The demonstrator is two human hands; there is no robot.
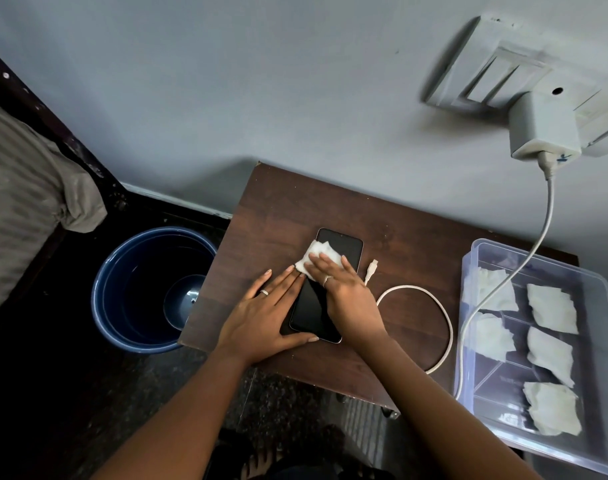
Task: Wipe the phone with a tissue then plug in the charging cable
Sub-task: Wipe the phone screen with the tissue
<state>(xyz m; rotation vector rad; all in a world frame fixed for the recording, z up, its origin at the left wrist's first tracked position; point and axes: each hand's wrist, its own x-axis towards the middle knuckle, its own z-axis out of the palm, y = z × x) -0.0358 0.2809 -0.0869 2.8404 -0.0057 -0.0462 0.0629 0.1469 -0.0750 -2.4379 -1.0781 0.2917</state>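
Note:
A black phone (313,306) lies screen up on the dark wooden table (281,209). My right hand (344,292) presses a white tissue (318,256) flat against the upper part of the screen. My left hand (264,317) lies flat along the phone's left edge, its thumb at the near end, holding it still. The white charging cable (444,317) loops on the table to the right of the phone, its plug end (371,270) free beside my right hand. The cable runs up to a white charger (544,129) in the wall socket.
A clear plastic box (600,341) with several folded tissues stands at the table's right end, and the cable crosses over it. On the floor to the left stands a blue bucket (122,271) holding a smaller bowl. A bed (22,188) is at far left.

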